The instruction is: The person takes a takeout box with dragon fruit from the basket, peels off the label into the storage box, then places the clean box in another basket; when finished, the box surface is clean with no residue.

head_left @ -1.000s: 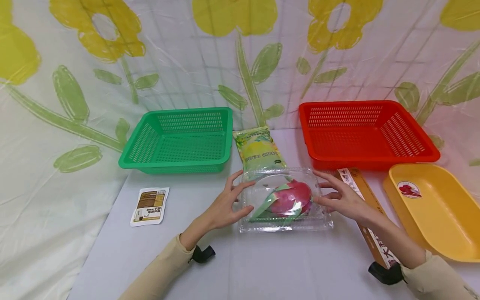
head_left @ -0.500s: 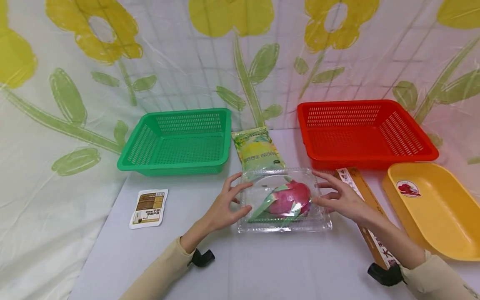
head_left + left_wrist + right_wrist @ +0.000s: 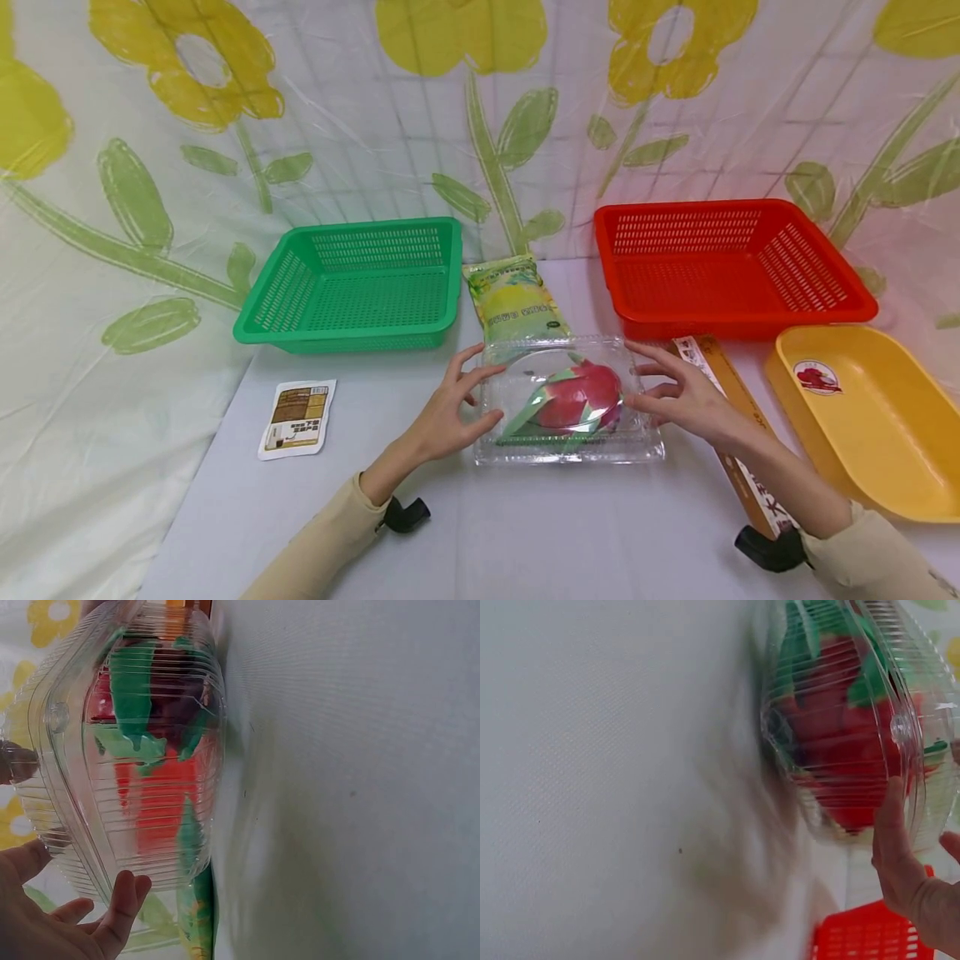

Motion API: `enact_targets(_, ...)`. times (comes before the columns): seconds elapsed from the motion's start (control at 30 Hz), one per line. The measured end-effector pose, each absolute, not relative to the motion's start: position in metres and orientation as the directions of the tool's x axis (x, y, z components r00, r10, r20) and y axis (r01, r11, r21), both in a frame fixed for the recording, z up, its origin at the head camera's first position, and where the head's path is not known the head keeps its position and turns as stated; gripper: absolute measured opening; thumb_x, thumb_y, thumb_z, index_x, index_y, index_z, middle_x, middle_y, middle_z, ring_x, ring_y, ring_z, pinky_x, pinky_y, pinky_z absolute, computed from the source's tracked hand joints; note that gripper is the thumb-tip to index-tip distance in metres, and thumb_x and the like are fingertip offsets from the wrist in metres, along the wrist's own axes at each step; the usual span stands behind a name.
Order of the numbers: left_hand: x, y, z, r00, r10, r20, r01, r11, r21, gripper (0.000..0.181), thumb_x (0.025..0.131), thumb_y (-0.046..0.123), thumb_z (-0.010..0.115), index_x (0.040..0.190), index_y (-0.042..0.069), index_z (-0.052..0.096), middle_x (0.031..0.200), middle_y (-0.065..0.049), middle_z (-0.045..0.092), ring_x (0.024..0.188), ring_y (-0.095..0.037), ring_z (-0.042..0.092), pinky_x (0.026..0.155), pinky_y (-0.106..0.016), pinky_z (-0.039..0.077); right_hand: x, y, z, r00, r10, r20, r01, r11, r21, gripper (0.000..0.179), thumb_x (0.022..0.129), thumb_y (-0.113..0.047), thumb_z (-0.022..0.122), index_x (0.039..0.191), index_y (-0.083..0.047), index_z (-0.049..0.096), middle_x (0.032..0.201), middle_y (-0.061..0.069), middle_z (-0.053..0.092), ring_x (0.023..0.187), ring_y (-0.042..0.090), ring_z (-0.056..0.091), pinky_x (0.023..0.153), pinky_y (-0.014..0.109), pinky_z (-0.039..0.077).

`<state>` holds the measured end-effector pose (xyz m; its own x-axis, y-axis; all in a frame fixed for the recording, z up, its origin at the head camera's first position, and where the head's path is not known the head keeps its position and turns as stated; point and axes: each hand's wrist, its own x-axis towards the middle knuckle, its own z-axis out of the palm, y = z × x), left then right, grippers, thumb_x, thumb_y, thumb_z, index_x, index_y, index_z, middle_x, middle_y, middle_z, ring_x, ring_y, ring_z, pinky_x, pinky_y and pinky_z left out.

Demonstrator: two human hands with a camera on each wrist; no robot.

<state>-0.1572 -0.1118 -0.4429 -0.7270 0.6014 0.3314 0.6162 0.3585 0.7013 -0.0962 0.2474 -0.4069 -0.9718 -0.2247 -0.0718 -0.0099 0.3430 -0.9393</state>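
Observation:
A clear plastic clamshell box [image 3: 517, 454] lies on the table in front of me with its lid down. Through it shows a red dragon fruit [image 3: 581, 396] with green scales. My left hand [image 3: 450, 417] holds the box's left side, its thumb near the front and a finger over the lid. On the opposite side my right hand [image 3: 686, 400] holds the box, with fingers spread along the edge. The left wrist view shows left-hand fingers [image 3: 124, 900] at the rim; the right wrist view shows right-hand fingers [image 3: 891, 825] against the wall. Some fingertips are hidden.
A green basket [image 3: 450, 312] and a red basket [image 3: 738, 321] stand at the back. Between them lies a yellow-green packet [image 3: 517, 300]. A small white-and-brown packet [image 3: 297, 419] is at left. A long brown package [image 3: 735, 392] and a yellow tub [image 3: 817, 425] are at right.
The head view has shifted very slightly. Both hands keep their places on the box, which stays where it was.

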Motion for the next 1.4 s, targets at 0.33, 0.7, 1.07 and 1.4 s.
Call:
enact_targets(0.33, -0.163, -0.109, -0.428, -0.719, 0.584, 0.376, 0.64, 0.346, 0.687, 0.055, 0.088, 0.031, 0.067, 0.139, 0.016, 0.054, 0.159, -0.012, 0.021, 0.1, -0.019, 0.058, 0.069, -0.044, 0.054, -0.099, 0.251, -0.39, -0.974, -0.224, -0.025, -0.057, 0.353, -0.934, 0.077, 0.089, -0.017, 0.072, 0.155, -0.017, 0.032, 0.138, 0.024, 0.046, 0.101, 0.029, 0.064, 0.071, 0.039, 0.059)
enact_targets(0.7, -0.176, -0.098, -0.402, -0.683, 0.578, 0.446, 0.692, 0.318, 0.648, 0.055, 0.088, 0.032, 0.066, 0.139, 0.014, 0.055, 0.159, -0.007, 0.02, 0.108, -0.02, 0.059, 0.067, -0.04, 0.051, -0.106, 0.26, -0.355, -0.981, -0.192, -0.025, -0.061, 0.432, -0.9, 0.077, 0.091, -0.019, 0.071, 0.156, -0.022, 0.03, 0.139, 0.022, 0.046, 0.112, 0.043, 0.056, 0.071, 0.035, 0.059)
enact_targets(1.07, -0.189, -0.083, -0.382, -0.678, 0.566, 0.47, 0.704, 0.315, 0.637, 0.055, 0.088, 0.033, 0.065, 0.139, 0.014, 0.055, 0.159, -0.008, 0.02, 0.1, -0.017, 0.057, 0.066, -0.041, 0.051, -0.12, 0.274, -0.333, -0.981, -0.194, 0.003, -0.09, 0.445, -0.891, 0.072, 0.094, -0.016, 0.067, 0.155, -0.025, 0.032, 0.137, 0.017, 0.048, 0.109, 0.029, 0.058, 0.073, 0.034, 0.059)
enact_targets(1.4, -0.202, -0.067, -0.361, -0.682, 0.522, 0.511, 0.708, 0.299, 0.639, 0.055, 0.087, 0.032, 0.065, 0.137, 0.011, 0.057, 0.157, -0.012, 0.024, 0.106, -0.024, 0.056, 0.066, -0.031, 0.053, -0.138, 0.286, -0.307, -0.99, -0.138, -0.015, -0.056, 0.498, -0.865, 0.069, 0.095, -0.023, 0.067, 0.155, -0.03, 0.033, 0.137, 0.016, 0.048, 0.105, 0.021, 0.057, 0.07, 0.031, 0.058)
